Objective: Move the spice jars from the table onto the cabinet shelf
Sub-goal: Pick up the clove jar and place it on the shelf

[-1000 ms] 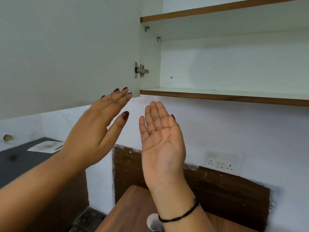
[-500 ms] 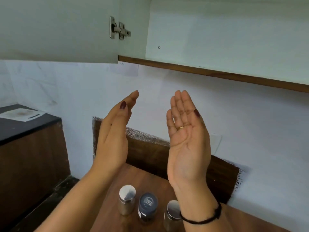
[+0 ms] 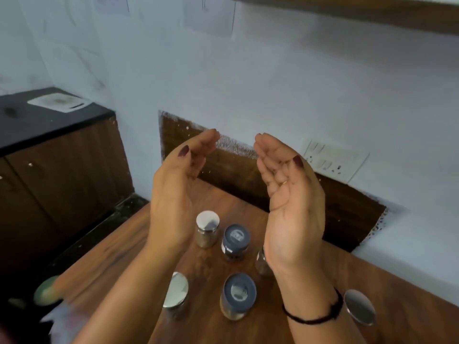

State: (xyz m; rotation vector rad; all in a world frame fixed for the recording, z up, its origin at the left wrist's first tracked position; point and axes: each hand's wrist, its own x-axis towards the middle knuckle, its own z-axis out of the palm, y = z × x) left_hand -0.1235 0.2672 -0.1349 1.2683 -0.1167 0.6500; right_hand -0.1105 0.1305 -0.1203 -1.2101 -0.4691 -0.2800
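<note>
Several spice jars stand on the brown wooden table (image 3: 119,249). A silver-lidded jar (image 3: 207,228) and a dark-lidded jar (image 3: 235,240) form the back row, with a third jar (image 3: 261,263) mostly hidden behind my right wrist. Nearer me stand a silver-lidded jar (image 3: 175,295), a dark-lidded jar (image 3: 238,295) and a silver-lidded jar (image 3: 359,306). My left hand (image 3: 173,192) and my right hand (image 3: 289,194) hover above the jars, palms facing each other, fingers loosely bent, holding nothing. The wooden edge of the cabinet shelf (image 3: 372,13) runs along the top right.
A dark wooden cabinet with a black counter (image 3: 37,120) stands to the left, a white tray-like object (image 3: 58,103) on it. A white socket plate (image 3: 330,158) is on the wall behind the table. A blurred green object (image 3: 46,292) lies low on the left.
The view has tilted down from the open cabinet to the table, bringing more jars into sight. Both hands have lowered and their fingers have bent inward.
</note>
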